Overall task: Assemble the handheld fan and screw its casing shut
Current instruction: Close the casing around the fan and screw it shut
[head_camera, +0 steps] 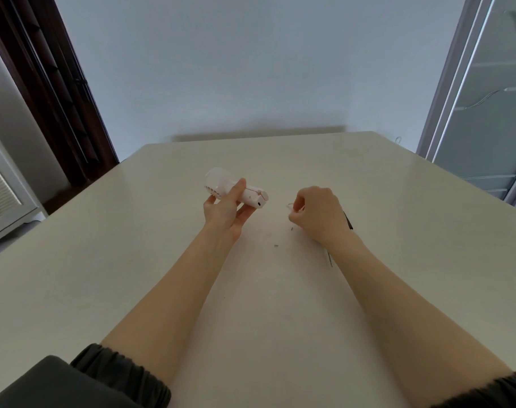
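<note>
A small white handheld fan point(252, 197) lies across my left hand point(228, 212), lifted just above the table, its round head pointing left and its handle end pointing right. My thumb and fingers curl round its body. My right hand point(317, 214) rests on the table with fingers curled, pinching a small pale part point(290, 205) that I cannot make out. Two tiny dark screws point(276, 246) point(292, 229) lie on the table between my hands. A thin dark tool point(348, 220), partly hidden by my right wrist, lies behind that hand.
The cream table point(133, 275) stretches wide around both arms. A dark wooden door frame point(59, 92) stands at the back left, a glass door point(480, 98) at the right. The wall runs behind the table's far edge.
</note>
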{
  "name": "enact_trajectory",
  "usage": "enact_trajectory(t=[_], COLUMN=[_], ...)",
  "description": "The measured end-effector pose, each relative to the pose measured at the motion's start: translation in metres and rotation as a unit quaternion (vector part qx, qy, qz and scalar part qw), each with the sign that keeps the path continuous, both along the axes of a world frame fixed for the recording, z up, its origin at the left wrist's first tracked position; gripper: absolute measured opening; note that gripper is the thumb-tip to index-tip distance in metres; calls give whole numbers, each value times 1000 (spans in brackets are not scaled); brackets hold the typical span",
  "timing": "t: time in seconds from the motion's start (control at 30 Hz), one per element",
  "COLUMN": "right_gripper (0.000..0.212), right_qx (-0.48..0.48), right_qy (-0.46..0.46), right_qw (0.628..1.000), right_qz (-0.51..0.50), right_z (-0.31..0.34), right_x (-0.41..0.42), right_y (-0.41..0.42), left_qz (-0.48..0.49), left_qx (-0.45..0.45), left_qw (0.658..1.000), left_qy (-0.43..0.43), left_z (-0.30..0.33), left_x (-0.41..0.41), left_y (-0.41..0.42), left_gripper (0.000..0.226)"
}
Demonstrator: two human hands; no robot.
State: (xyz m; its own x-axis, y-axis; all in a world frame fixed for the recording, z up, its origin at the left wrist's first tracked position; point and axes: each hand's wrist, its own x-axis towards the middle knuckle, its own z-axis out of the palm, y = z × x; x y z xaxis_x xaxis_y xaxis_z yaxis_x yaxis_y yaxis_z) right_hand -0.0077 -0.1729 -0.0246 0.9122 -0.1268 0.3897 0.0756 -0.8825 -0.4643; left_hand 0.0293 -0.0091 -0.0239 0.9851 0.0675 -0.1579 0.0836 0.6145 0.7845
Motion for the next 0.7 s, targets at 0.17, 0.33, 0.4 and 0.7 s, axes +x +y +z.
enact_trajectory(t=[0.17, 0.33, 0.4, 0.7], right_gripper=[7, 10, 10, 5], right_qx=[404, 473, 470, 351], right_qy=[42, 66, 59, 4], right_qw=[904, 859, 863, 919], right_qz=[135, 182, 177, 179], right_z=[13, 16, 17, 20], right_x=[-6, -7, -7, -10], right_y=[12, 13, 13, 24], left_qz=[22, 49, 57, 74], left_qx=[-21, -39, -43, -36], left_qw=[1000, 998, 997, 997], left_qy=[2, 15, 16, 10], left_z=[-1, 1, 1, 1], left_x=[1, 1, 1, -1], left_y=[0, 0, 0, -2], left_gripper=[75, 69, 67, 70])
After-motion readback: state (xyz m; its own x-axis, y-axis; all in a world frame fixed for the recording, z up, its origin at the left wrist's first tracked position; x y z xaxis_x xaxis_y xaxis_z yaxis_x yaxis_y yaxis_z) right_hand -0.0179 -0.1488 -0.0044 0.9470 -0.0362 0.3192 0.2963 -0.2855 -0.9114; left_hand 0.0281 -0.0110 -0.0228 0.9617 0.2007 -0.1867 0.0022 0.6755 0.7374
